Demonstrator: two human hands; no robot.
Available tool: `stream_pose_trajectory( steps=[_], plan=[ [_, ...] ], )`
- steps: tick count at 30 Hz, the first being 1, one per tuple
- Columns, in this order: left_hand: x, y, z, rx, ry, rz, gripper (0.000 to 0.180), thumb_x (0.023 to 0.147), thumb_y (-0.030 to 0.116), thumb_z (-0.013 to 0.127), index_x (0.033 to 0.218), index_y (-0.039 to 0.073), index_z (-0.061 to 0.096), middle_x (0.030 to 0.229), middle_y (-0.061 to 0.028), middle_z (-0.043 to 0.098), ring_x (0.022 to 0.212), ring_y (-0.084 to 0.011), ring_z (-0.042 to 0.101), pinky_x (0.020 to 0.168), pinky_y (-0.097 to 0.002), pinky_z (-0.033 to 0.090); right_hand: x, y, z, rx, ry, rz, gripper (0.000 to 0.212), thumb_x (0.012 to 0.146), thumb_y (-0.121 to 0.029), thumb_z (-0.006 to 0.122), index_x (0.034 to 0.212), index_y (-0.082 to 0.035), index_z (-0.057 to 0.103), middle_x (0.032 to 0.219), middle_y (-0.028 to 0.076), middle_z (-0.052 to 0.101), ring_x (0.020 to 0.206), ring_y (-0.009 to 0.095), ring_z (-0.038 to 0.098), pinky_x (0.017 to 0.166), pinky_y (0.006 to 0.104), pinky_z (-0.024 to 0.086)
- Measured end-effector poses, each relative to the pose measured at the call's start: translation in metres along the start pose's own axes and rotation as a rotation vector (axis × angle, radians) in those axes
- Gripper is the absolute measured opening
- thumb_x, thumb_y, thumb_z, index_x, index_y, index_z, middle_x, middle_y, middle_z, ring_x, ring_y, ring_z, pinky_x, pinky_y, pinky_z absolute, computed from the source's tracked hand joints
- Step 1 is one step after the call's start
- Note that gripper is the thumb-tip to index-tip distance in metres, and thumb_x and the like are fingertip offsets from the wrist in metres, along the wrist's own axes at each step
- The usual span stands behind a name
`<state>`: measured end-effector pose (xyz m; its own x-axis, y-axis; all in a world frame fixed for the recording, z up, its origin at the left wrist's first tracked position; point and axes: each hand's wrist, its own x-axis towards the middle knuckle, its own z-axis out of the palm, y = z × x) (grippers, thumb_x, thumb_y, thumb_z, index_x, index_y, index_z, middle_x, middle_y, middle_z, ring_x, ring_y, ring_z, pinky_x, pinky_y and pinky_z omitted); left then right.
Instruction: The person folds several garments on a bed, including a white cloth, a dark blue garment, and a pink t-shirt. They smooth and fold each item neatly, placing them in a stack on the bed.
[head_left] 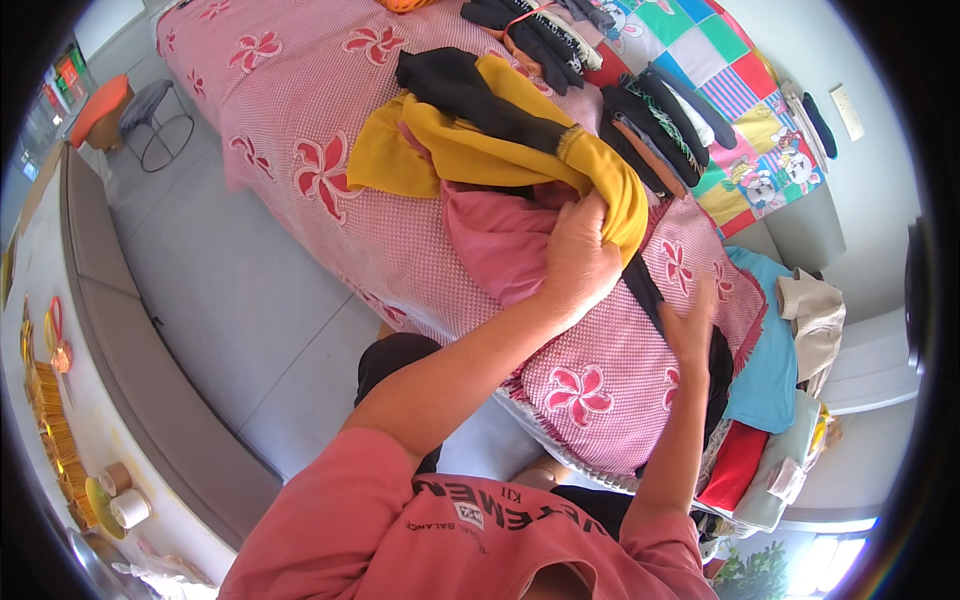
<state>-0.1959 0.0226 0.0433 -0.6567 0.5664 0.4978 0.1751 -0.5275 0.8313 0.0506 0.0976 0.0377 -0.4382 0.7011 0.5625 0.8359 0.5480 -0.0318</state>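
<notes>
My left hand (585,255) is closed on a yellow garment (480,150), gripping a gathered fold at its right end. Black cloth (470,95) lies twisted along the top of the yellow. Under the bunch sits a pink garment (500,240), partly covered by my left wrist. To the right, my right hand (690,325) has its fingers stretched out, slightly blurred, with nothing visible in them. It is beside a long black piece of fabric (645,290) that runs behind it; whether they touch I cannot tell.
A pink bedspread with red flowers (320,170) covers the bed. Folded clothes stand in rows (655,130) at the far right, before a patchwork cloth (700,60). A blue garment (760,350) and a red cloth (735,465) lie along the right edge. A grey bench (150,330) stands left.
</notes>
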Motion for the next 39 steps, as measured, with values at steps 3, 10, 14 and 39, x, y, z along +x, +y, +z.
stream_pose_trajectory(
  steps=[3,10,14,39],
  plan=[
    [-0.005,0.007,-0.001,0.119,-0.085,0.060,0.046,0.073,-0.011,0.055,0.116,0.003,0.060,0.104,-0.0192,0.064,0.098,-0.0416,0.057,0.086,-0.0458,0.048,0.005,-0.009,0.044,0.243,-0.298,0.018,0.065,0.081,-0.002,0.062,0.143,-0.002,0.044,0.132,0.027,0.057,0.124,0.043,0.054,0.108,0.0448,0.041],
    [0.004,0.012,-0.012,0.270,-0.114,0.171,0.040,0.071,-0.009,0.060,0.109,0.005,0.059,0.104,-0.0169,0.061,0.098,-0.0412,0.054,0.082,-0.0472,0.048,0.017,0.035,0.050,0.172,0.196,0.339,0.033,0.078,0.005,0.052,0.106,0.001,0.069,0.093,0.014,0.071,0.081,0.025,0.067,0.077,0.0364,0.053],
    [0.008,0.006,-0.010,0.245,-0.094,0.192,0.039,0.073,-0.007,0.062,0.111,0.004,0.061,0.103,-0.0184,0.059,0.097,-0.0396,0.054,0.084,-0.0473,0.048,0.026,0.075,-0.011,0.163,0.386,0.674,0.040,0.078,0.001,0.053,0.116,0.008,0.065,0.106,0.020,0.069,0.095,0.032,0.067,0.090,0.0393,0.051],
    [0.021,0.015,-0.052,1.114,-0.740,-0.109,0.082,0.074,0.018,0.079,0.146,0.009,0.040,0.121,-0.0237,0.061,0.101,-0.0342,0.065,0.083,-0.0477,0.052,0.289,-0.025,0.041,0.655,-0.064,0.342,0.026,0.088,-0.020,0.064,0.109,-0.006,0.069,0.081,0.013,0.065,0.067,0.024,0.059,0.058,0.0364,0.047]
  ],
)
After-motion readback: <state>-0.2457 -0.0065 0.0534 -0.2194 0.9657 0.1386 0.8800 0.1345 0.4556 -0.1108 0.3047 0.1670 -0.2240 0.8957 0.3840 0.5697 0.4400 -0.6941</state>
